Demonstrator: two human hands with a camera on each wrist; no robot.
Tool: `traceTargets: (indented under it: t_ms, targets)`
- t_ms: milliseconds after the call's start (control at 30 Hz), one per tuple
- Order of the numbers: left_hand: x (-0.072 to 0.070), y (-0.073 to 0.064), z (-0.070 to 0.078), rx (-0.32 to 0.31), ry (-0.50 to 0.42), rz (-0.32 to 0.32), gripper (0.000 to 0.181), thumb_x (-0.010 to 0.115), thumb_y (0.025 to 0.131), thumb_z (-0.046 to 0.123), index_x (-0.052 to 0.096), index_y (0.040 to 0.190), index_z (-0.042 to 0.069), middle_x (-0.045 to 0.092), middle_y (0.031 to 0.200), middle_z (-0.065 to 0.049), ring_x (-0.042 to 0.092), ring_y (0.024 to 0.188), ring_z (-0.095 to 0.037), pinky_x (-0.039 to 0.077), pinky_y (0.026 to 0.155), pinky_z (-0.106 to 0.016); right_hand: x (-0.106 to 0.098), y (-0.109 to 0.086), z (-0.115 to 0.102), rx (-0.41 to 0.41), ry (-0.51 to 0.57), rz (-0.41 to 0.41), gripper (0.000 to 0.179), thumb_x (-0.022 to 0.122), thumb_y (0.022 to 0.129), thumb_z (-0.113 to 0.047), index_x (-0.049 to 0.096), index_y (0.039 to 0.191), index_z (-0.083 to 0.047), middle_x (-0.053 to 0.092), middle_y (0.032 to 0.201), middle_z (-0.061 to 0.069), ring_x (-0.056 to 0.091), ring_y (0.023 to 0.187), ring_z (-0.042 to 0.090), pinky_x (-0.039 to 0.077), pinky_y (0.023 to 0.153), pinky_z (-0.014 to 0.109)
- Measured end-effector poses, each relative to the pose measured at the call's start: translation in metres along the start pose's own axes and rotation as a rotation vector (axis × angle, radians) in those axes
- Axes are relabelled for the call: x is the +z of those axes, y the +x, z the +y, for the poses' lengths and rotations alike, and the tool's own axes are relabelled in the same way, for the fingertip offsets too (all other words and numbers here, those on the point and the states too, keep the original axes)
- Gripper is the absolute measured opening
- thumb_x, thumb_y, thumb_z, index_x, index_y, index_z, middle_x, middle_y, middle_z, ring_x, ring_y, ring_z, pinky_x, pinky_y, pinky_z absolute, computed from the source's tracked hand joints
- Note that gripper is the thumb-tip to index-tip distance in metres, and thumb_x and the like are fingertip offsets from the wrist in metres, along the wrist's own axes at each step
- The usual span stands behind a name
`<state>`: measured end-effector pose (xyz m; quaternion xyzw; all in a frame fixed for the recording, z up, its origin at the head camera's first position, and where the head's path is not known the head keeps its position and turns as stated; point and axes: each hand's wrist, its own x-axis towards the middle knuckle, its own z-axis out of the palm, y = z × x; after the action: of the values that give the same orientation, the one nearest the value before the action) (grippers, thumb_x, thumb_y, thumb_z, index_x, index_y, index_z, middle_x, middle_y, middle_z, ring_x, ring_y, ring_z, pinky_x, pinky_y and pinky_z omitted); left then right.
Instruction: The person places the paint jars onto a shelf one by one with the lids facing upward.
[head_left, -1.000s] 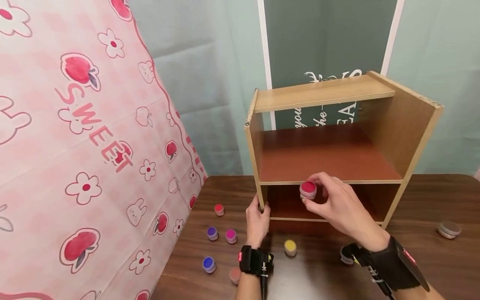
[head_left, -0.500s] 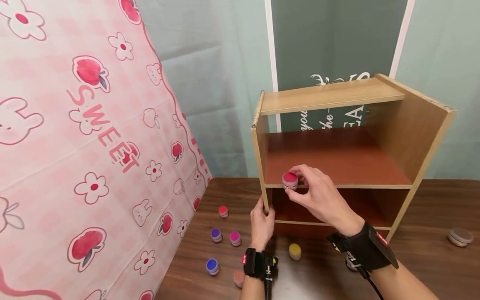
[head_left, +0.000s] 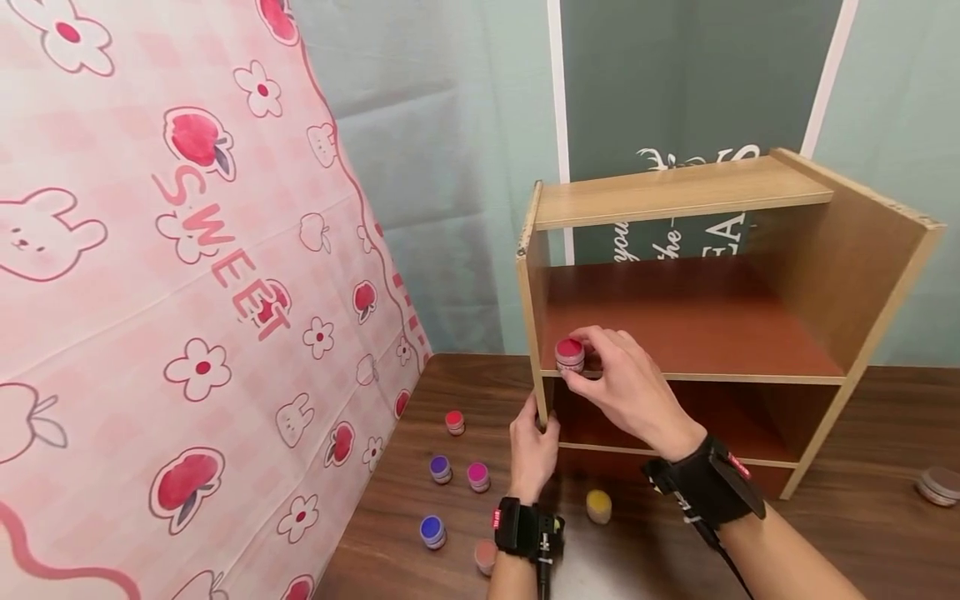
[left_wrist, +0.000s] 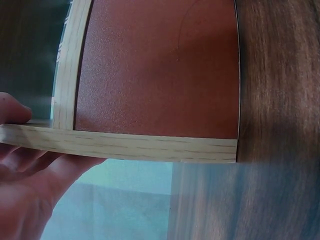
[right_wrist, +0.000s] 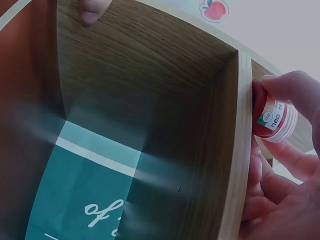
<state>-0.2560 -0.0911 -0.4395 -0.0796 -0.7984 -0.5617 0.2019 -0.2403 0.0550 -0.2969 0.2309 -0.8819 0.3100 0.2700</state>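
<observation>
My right hand [head_left: 630,387] pinches a small red paint jar [head_left: 570,357] between thumb and fingers. The jar is upright at the left end of the middle board's front edge. In the right wrist view, the printed label of the paint jar [right_wrist: 272,114] faces the camera, with its red end right at the board. My left hand [head_left: 534,450] grips the left side panel of the wooden shelf unit [head_left: 873,275] low down. In the left wrist view, the thumb of the left hand [left_wrist: 25,195] lies on one side of that panel and other fingers on the opposite side.
Left of the unit stand several paint jars, among them red [head_left: 454,422], purple [head_left: 440,469], magenta [head_left: 478,477] and blue [head_left: 432,532]. A yellow jar [head_left: 598,507] is in front. A brownish jar [head_left: 939,486] stands far right. A pink printed cloth [head_left: 225,333] hangs at left.
My right hand has carried the red paint jar leftward and slightly up, from mid-front to the middle board's left end. My left hand keeps its grip; the head view has shifted slightly.
</observation>
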Motion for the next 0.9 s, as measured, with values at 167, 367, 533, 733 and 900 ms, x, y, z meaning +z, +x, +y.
traceTargets:
  t_ms: [167, 367, 533, 733, 900]
  targets:
    - [0.001, 0.001, 0.0, 0.01, -0.012, 0.001, 0.043, 0.056, 0.092, 0.003, 0.056, 0.134, 0.011, 0.069, 0.113, -0.016, 0.051, 0.066, -0.007, 0.041, 0.053, -0.019, 0.005, 0.005, -0.003, 0.03, -0.034, 0.0, 0.038, 0.077, 0.08, -0.022, 0.062, 0.112, -0.01, 0.069, 0.096, 0.006, 0.053, 0.085, 0.022, 0.044, 0.069, 0.035]
    - [0.001, 0.001, -0.001, 0.0, -0.016, -0.004, 0.044, 0.056, 0.093, 0.004, 0.054, 0.136, 0.011, 0.067, 0.118, -0.014, 0.052, 0.068, -0.006, 0.041, 0.053, -0.019, 0.011, 0.009, -0.005, 0.04, -0.035, -0.003, 0.039, 0.077, 0.08, -0.023, 0.061, 0.113, -0.009, 0.069, 0.094, 0.007, 0.051, 0.083, 0.023, 0.042, 0.067, 0.034]
    - [0.002, 0.0, -0.001, -0.016, -0.011, -0.009, 0.044, 0.057, 0.093, 0.005, 0.054, 0.137, 0.013, 0.067, 0.116, -0.014, 0.05, 0.061, -0.004, 0.039, 0.05, -0.019, 0.012, 0.011, -0.006, 0.043, -0.036, -0.01, 0.039, 0.077, 0.08, -0.024, 0.061, 0.112, -0.008, 0.068, 0.091, 0.007, 0.05, 0.08, 0.023, 0.04, 0.066, 0.033]
    - [0.003, 0.002, -0.001, -0.001, -0.005, -0.011, 0.044, 0.057, 0.094, 0.006, 0.053, 0.138, 0.01, 0.065, 0.126, -0.012, 0.057, 0.084, -0.011, 0.045, 0.061, -0.019, 0.014, 0.014, -0.006, 0.047, -0.044, -0.009, 0.039, 0.077, 0.081, -0.024, 0.06, 0.112, -0.008, 0.067, 0.092, 0.007, 0.051, 0.081, 0.024, 0.04, 0.067, 0.034]
    - [0.002, 0.002, -0.002, -0.009, -0.003, -0.005, 0.044, 0.057, 0.094, 0.006, 0.054, 0.137, 0.011, 0.066, 0.123, -0.01, 0.055, 0.074, -0.009, 0.043, 0.054, -0.019, 0.016, 0.015, -0.007, 0.057, -0.04, -0.019, 0.039, 0.076, 0.082, -0.024, 0.059, 0.114, -0.007, 0.067, 0.094, 0.008, 0.051, 0.082, 0.025, 0.04, 0.067, 0.034]
